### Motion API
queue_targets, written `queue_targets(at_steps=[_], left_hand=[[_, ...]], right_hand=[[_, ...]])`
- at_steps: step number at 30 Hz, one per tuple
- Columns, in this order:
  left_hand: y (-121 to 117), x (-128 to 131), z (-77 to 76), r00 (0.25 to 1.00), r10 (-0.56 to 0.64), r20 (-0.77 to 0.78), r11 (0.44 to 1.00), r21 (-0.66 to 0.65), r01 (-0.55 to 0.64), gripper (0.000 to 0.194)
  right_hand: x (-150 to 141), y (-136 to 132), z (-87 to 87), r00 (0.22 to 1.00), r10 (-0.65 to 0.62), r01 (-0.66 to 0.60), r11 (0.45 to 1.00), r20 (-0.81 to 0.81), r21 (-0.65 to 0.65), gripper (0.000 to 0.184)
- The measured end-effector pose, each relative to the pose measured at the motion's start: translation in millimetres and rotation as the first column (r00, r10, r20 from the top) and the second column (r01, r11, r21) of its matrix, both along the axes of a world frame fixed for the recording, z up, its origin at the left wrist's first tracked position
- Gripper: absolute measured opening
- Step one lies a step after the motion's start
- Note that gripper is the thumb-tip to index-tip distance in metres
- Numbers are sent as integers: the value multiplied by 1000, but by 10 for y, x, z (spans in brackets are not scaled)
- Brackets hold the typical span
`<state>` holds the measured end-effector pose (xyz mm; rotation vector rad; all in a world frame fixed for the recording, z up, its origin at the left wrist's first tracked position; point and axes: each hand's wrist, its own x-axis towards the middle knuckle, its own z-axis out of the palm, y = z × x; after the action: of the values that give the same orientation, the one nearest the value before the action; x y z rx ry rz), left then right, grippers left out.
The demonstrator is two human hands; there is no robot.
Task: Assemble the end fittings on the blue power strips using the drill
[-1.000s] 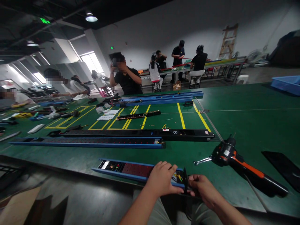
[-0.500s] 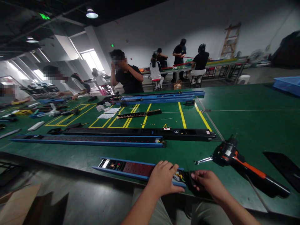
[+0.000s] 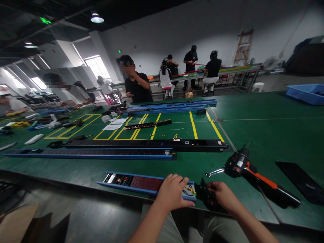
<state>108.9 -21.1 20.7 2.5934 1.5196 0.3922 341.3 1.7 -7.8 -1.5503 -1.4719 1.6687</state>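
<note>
A short power strip [image 3: 146, 183] with a blue metal housing and dark red socket panel lies along the table's near edge. My left hand [image 3: 172, 192] lies across its right part, fingers over the far rail and thumb at the near one. Yellow-green wires [image 3: 190, 190] show in the open right end. Just right of that end, my right hand [image 3: 219, 194] pinches a small black plate [image 3: 205, 189], held upright and apart from the housing. The right fingertips are partly hidden behind it.
A cordless power tool [image 3: 263, 179] and a wrench [image 3: 215, 172] lie to the right, beside a flat black panel [image 3: 298, 182]. Longer blue strip [image 3: 88, 153] and black strip [image 3: 141, 144] lie beyond. A blue bin [image 3: 303, 94] stands far right. Several people sit or stand behind.
My right hand has drawn the black plate slightly away from the strip's end and turned it upright. My left hand keeps its hold. The whole view has shifted a little.
</note>
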Motion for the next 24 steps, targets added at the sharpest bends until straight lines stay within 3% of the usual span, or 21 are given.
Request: queue_targets(at_steps=[4,8,14,20,24], left_hand=[[-8,10,-21,1000,9,-4,1000,-9,-9,85],[-2,23,-53,1000,14,-12,1000,-21,-14,84],[24,23,-116,999,20,-26,999,-35,-20,85],[41,18,-165,999,36,-39,998,-46,-38,85],[45,3,-172,998,44,-40,997,-55,-47,89]], right_hand=[[-51,35,0,997,24,-27,999,79,42,22],[-45,78,34,964,46,-95,979,262,178,23],[162,120,103,889,63,-191,951,454,243,23],[346,118,120,784,-34,-308,845,619,437,22],[335,61,180,748,-65,-342,815,661,467,26]])
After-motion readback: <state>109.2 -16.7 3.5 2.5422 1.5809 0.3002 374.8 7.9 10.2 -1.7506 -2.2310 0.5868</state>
